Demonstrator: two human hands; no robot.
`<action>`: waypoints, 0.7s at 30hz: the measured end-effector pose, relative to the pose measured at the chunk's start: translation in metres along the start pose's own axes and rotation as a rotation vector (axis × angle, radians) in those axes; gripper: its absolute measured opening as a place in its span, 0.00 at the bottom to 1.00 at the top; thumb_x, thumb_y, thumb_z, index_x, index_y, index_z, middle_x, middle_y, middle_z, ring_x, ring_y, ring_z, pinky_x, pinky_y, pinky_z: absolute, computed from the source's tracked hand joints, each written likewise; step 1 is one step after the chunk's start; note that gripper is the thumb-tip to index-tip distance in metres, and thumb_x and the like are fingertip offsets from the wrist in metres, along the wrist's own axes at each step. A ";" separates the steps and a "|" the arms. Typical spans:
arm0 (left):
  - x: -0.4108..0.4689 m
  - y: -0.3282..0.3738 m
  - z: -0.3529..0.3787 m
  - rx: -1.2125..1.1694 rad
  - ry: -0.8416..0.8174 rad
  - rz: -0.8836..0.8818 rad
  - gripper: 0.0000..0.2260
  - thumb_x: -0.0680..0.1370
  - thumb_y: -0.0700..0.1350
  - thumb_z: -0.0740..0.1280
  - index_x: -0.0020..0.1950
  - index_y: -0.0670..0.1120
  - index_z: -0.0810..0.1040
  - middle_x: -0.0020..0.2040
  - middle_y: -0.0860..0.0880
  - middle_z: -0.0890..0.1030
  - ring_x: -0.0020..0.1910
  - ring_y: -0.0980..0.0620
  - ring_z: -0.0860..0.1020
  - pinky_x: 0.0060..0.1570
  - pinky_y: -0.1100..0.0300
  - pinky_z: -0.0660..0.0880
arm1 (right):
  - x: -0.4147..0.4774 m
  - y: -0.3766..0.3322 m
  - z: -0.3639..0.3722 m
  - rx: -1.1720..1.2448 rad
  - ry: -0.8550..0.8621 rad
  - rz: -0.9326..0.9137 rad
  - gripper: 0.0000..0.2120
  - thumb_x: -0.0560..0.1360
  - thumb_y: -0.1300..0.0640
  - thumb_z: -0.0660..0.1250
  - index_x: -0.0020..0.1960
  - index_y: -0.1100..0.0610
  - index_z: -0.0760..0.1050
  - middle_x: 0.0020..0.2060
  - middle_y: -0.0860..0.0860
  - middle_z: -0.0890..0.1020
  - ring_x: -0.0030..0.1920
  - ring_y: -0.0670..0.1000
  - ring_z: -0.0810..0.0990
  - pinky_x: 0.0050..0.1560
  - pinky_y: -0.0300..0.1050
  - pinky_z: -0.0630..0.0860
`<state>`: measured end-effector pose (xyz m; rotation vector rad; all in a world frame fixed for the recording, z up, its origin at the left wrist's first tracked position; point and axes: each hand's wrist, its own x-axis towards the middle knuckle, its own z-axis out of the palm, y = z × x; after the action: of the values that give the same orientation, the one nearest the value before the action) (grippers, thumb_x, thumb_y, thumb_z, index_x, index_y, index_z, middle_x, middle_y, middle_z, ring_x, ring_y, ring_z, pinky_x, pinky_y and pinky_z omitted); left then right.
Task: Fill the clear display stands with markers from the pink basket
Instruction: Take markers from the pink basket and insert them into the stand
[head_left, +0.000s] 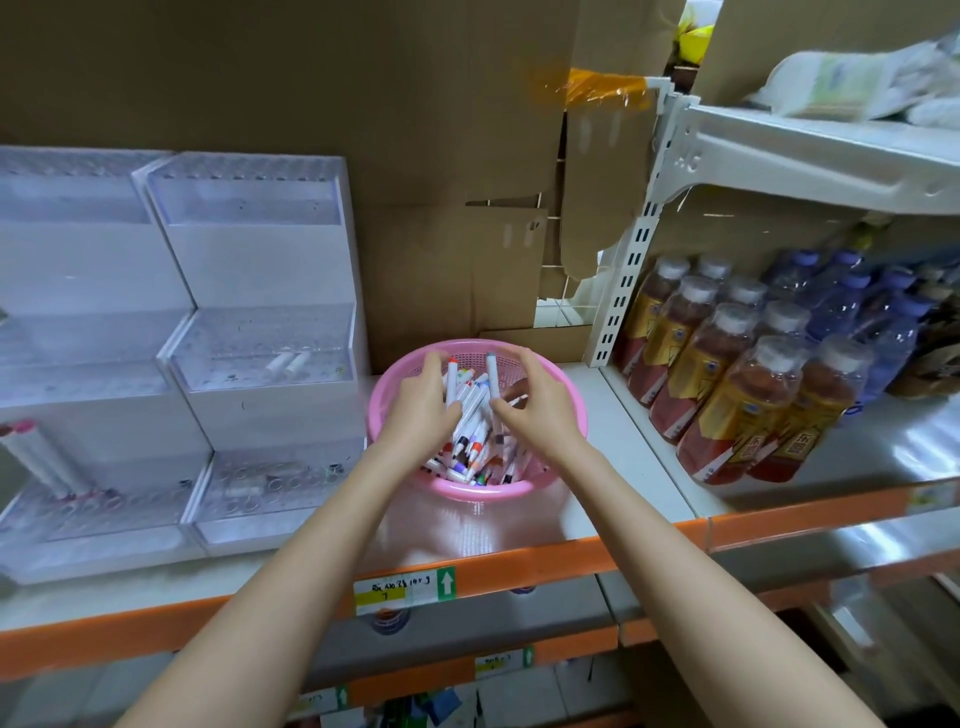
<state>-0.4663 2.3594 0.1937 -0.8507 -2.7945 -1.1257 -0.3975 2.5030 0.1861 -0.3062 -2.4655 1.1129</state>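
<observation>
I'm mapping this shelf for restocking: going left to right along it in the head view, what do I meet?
Clear tiered display stand holding pink-capped markers → second clear tiered display stand → round pink plastic basket → white slotted shelf upright → brown-drink bottles → blue-capped clear bottles.

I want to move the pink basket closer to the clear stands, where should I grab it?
Probably by the thick rolled rim of the pink basket, gripped at its left and right sides at once, hooking under the lip. It is round, open-topped and heaped with loose markers, so a level two-sided hold should keep them in.
</observation>
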 end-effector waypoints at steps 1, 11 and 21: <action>-0.001 0.000 -0.003 -0.028 0.030 0.035 0.22 0.75 0.39 0.66 0.67 0.46 0.67 0.48 0.45 0.81 0.46 0.46 0.79 0.45 0.51 0.75 | -0.001 -0.003 0.001 0.025 0.009 -0.024 0.28 0.71 0.63 0.66 0.69 0.48 0.68 0.46 0.47 0.82 0.41 0.44 0.80 0.39 0.38 0.77; -0.033 0.011 -0.060 -0.213 0.274 0.228 0.20 0.75 0.41 0.70 0.65 0.52 0.71 0.40 0.51 0.80 0.37 0.58 0.78 0.38 0.73 0.71 | -0.020 -0.056 0.013 0.178 0.084 -0.156 0.27 0.70 0.64 0.67 0.64 0.45 0.68 0.33 0.51 0.81 0.31 0.50 0.80 0.37 0.47 0.79; -0.070 -0.036 -0.138 -0.132 0.455 0.214 0.18 0.75 0.42 0.69 0.63 0.51 0.71 0.40 0.52 0.79 0.34 0.49 0.81 0.39 0.56 0.76 | -0.027 -0.133 0.070 0.250 0.074 -0.269 0.26 0.70 0.67 0.68 0.63 0.50 0.68 0.32 0.50 0.79 0.32 0.47 0.78 0.34 0.39 0.75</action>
<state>-0.4495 2.2152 0.2590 -0.7626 -2.2305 -1.2855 -0.4090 2.3598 0.2368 0.0569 -2.1927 1.2479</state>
